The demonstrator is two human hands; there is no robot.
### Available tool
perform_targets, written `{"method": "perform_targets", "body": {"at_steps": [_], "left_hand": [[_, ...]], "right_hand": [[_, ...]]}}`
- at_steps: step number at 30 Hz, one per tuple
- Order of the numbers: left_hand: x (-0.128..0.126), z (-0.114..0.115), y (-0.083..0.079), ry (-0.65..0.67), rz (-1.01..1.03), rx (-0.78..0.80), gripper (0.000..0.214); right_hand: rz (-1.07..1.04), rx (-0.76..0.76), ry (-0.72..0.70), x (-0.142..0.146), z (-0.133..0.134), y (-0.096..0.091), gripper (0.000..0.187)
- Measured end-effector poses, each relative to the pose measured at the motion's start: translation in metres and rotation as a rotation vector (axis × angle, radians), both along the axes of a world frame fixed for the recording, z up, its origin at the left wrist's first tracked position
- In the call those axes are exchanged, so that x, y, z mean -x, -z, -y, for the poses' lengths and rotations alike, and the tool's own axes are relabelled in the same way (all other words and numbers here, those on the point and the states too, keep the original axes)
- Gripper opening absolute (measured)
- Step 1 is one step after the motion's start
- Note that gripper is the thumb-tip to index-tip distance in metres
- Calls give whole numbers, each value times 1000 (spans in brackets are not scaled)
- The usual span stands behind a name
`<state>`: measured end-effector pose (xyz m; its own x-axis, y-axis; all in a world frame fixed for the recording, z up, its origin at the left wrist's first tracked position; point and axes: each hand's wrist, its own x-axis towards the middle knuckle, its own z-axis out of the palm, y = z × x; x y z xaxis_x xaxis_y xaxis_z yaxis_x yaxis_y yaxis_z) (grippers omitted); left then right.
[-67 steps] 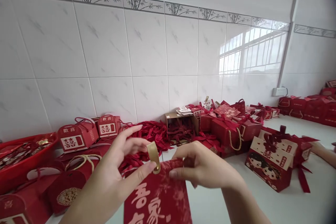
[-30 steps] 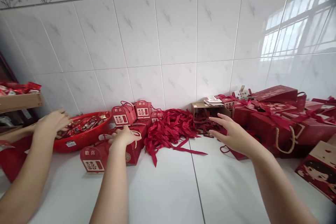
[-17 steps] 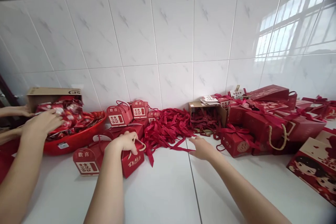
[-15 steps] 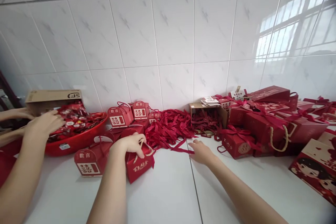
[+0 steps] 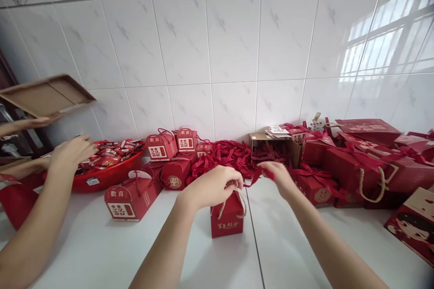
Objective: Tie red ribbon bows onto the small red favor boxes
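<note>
My left hand [image 5: 217,185] is closed at the top of a small red gift bag [image 5: 227,221] with twisted rope handles and pale lettering on its front. The bag stands upright on the white table, and my fingers hide its upper edge. To the right, my right hand [image 5: 276,176] pinches a dark red ribbon [image 5: 254,177], lifted a little off the table. Behind both hands lies a tangled heap of red ribbons [image 5: 230,151]. An open cardboard box [image 5: 294,149] with more red strips stands just beyond my right hand.
Red candy boxes [image 5: 124,205] sit at left. A red basin [image 5: 105,178] of wrapped sweets stands farther left, where a co-worker's hand [image 5: 74,153] reaches over it and another hand holds up a cardboard box [image 5: 47,95]. Tied gift boxes [image 5: 352,162] crowd the right. A tiled wall rises behind.
My left hand has brought the gift bag rightward to stand in front of me. My right hand has lifted a ribbon from the table. At left, the cardboard box has been raised.
</note>
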<state>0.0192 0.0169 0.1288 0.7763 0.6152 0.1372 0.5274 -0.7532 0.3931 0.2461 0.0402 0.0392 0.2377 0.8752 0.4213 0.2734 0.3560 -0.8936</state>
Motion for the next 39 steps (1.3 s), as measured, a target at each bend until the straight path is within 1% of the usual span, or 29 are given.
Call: {"method": "perform_targets", "body": {"at_steps": [2,4,6,7,8,9,10,12,14,15,17,19,21,25,28,31,33,37,39], "left_hand": [[6,8,-7,72,21,87,19],[14,15,-15,222,-47,278,19],[21,22,-22,375,-170,469,31],[24,25,-25,411,-214,511,35],[27,27,-27,405,-231,498,35],[28,27,-28,354,-224,434,32],[29,26,-28,261,-207,343,29],[27,19,-23,9,-212,168,28],[23,7,-14,-217,-284,89,34],[21,0,-9,-285,-327,89,38],[17,-15,0,-336,-396,132,45],[14,-28,7,-325,-418,174,52],[12,-37,12,-302,-416,184,61],[6,-42,17,-240,-420,191,77],[-1,-40,20,-202,-420,207,84],[-7,-39,24,-198,-404,221,91],[-9,-39,27,-192,-365,220,89],[-10,-38,27,-149,-264,194,69],[-11,-37,26,-115,-282,188,64]], "right_hand": [[-149,-73,-3,-12,12,-22,25],[-352,-177,-12,-24,27,-42,21],[-660,-326,-23,-34,43,-58,12],[-786,-390,-19,-37,50,-64,9],[-875,-439,-11,-40,57,-69,9],[-912,-470,6,-41,61,-73,10],[-924,-492,30,-42,65,-76,10],[-900,-500,73,-38,67,-78,8],[-836,-448,94,-31,66,-78,5],[-787,-398,89,-27,64,-78,6],[-653,-276,46,-19,62,-76,14],[-498,-170,3,-11,61,-74,26],[-345,-92,-19,-7,61,-72,33],[-96,7,-44,-3,60,-68,29],[-19,34,-75,-2,60,-67,25],[46,61,-108,-1,61,-67,25],[79,66,-131,0,61,-66,24],[60,37,-189,0,59,-63,25],[95,55,-217,0,60,-63,30]]}}
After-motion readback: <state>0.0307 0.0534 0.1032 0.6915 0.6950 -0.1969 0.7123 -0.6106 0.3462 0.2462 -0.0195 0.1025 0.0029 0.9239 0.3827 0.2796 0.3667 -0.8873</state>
